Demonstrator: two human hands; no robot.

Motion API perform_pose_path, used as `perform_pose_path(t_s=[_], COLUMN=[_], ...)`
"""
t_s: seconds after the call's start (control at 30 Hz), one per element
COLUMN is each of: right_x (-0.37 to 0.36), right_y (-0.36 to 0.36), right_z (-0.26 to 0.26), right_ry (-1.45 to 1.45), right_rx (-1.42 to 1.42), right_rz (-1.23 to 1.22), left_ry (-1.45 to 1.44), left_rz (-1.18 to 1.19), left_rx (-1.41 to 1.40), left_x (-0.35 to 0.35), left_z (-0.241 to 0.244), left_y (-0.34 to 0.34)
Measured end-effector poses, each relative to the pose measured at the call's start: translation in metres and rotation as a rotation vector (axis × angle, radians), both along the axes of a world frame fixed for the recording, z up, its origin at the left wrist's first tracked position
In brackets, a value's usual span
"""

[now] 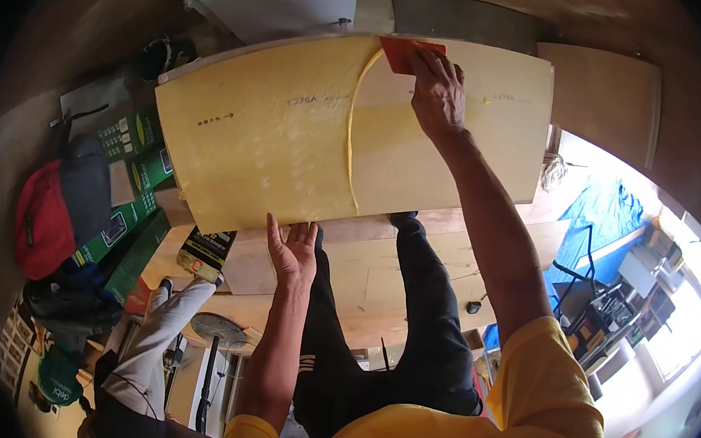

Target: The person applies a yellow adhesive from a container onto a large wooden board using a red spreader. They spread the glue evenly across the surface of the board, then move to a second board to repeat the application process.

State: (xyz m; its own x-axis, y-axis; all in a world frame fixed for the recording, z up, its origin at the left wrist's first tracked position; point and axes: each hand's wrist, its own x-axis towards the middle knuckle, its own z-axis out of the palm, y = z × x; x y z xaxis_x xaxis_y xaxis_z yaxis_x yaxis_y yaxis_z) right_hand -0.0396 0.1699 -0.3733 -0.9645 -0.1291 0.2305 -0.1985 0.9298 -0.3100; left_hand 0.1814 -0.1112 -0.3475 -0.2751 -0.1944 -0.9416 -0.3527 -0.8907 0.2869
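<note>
A pale laminate panel (256,148) lies before me, its left part coated with glossy yellow adhesive. A thick curved bead of adhesive (351,138) runs across it from the far edge to the near edge. My right hand (441,92) grips a flat red spreader (399,57) at the far edge, at the bead's upper end. Palm up, my left hand (294,255) holds the panel's near edge, its thumb over the edge and its other fingertips hidden beneath. Printed marks show on the panel.
An adhesive can (205,253) stands by the near left corner. Below the panel lies a marked plywood sheet (370,283) with a tape measure (473,307). Another person's legs (155,339) are at lower left, near a fan (216,327). A red-and-grey backpack (54,212) rests by green boxes.
</note>
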Motion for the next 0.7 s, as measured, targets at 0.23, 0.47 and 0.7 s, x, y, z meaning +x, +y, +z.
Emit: perform_pose_path(t_s=[0.23,0.47,0.7], right_x=[-0.003,-0.009,-0.009], right_y=[0.006,0.015,0.004], right_z=[0.000,-0.005,-0.004], right_ry=[-0.027,-0.002,-0.040], right_rx=[-0.035,0.007,-0.045], right_rz=[0.027,0.021,-0.015], left_ry=[-0.052,-0.074,-0.060], left_rz=[-0.002,-0.003,-0.007], left_rx=[-0.008,-0.004,0.035], left_x=[-0.006,-0.008,-0.006], left_z=[0.005,0.004,0.004], left_y=[0.001,0.001,-0.002])
